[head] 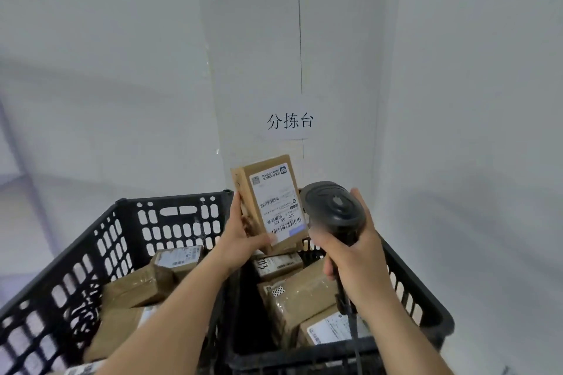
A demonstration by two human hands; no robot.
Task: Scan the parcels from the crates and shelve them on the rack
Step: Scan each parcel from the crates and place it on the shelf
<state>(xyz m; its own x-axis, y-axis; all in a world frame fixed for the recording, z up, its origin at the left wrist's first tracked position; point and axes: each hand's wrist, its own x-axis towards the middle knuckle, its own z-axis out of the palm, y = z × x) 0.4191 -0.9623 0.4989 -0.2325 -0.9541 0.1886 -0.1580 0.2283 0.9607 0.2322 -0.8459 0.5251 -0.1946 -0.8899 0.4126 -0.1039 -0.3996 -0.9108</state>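
My left hand (243, 231) grips a small brown cardboard parcel (269, 201) by its lower left side and holds it upright above the crates, white shipping label facing me. My right hand (355, 250) grips the handle of a black barcode scanner (333, 207), whose head sits right beside the parcel's right edge. Below are two black plastic crates, the left crate (128, 231) and the right crate (423, 307), each holding several brown taped parcels, such as a parcel in the left crate (137, 286) and another in the right crate (298, 292).
White walls stand close behind and to the right of the crates. A paper sign (289, 120) with printed characters hangs on the wall above the parcel. The scanner's cable (355, 335) runs down over the right crate. A blurred pale frame (27, 186) shows at far left.
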